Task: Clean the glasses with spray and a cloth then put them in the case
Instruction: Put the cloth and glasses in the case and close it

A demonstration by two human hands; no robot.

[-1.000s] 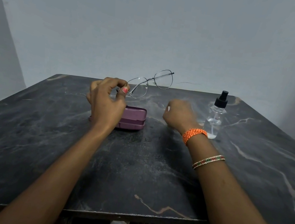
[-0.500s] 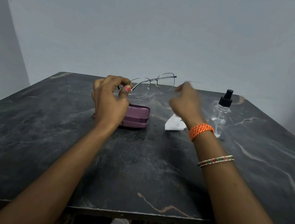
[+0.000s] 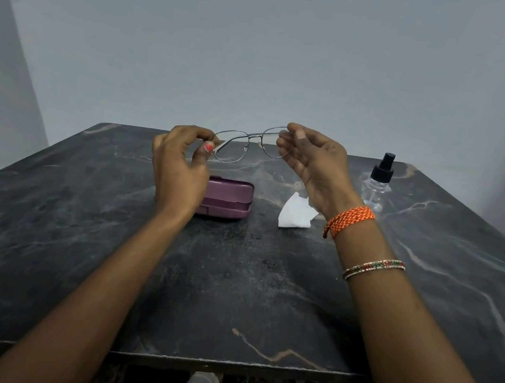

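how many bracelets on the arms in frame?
2, both on the right arm: a braided orange thread band at the wrist, and a thin beaded red-green bangle further up the forearm. None shows on the left arm.

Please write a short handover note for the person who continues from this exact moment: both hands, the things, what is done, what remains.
Left hand pinches one end of the glasses; right hand pinches the other, above the table.
Case lies closed below the left hand. Cloth lies crumpled beside it. Spray bottle stands upright, far right.
Done: cannot tell whether the lenses are cleaned.
Left: open case, put glasses in.
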